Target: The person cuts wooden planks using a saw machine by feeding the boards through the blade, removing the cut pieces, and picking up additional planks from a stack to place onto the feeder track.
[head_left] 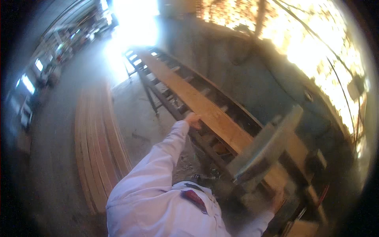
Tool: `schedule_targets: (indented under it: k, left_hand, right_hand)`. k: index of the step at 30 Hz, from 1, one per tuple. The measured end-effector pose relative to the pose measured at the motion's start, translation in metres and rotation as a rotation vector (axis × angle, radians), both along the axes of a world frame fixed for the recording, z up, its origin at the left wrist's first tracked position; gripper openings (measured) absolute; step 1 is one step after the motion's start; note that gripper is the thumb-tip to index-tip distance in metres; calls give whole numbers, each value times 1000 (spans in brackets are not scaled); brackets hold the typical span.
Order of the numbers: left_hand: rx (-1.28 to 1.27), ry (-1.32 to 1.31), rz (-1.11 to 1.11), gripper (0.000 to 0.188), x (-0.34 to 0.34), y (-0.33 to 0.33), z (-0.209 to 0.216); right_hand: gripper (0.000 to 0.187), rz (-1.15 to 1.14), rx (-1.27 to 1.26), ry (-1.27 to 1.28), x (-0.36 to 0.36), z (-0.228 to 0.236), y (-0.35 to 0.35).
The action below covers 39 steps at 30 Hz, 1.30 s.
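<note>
A long plank [205,110] lies along a slatted, ladder-like worktop [164,102] and runs up to a blurred grey machine [272,142].

The hands are well apart: the left hand [192,119] is at the plank's near edge, the right hand [278,199] beside the wood past the machine; whether either is closed on it, I cannot tell. The worktop's dark side rails flank the plank, with gaps between the crosspieces. Long boards [94,150] lie side by side on the grey floor [138,118] to the left; glaring light fills the far opening [136,23].
</note>
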<state>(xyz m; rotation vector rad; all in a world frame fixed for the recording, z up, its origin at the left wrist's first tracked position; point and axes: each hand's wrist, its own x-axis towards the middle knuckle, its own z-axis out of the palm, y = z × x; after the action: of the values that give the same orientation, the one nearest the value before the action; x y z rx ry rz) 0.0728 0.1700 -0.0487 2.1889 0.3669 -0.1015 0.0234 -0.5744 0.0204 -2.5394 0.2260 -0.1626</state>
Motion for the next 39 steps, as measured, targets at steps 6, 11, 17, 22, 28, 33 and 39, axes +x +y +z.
schedule_targets:
  k: [6,11,17,22,28,33,39]
  left_hand:
    - [-104,-348,317,41,-47,8,-17]
    - [-285,-65,607,46,-5,-32,24]
    - [-39,-194,821,50,14,-11,-43]
    - [-109,-136,674,55,18,-43,-1]
    - [-481,-124,844,64,-31,-29,37]
    - [-467,-161,883,65,-64,-8,42]
    - [-559,-319,860,63,-58,-6,25]
  right_hand:
    - [45,166,597,139,90,-105,-31]
    - [42,51,693,61,64,-91,-46]
    - [40,84,815,67,57,-58,5]
    - [60,-228,331,168,16,14,52]
    - [65,-66,-257,401,-11,119,130]
    - [62,279,-463,-320,-3,77,131]
    - [51,175,-682,156,-9,118,159]
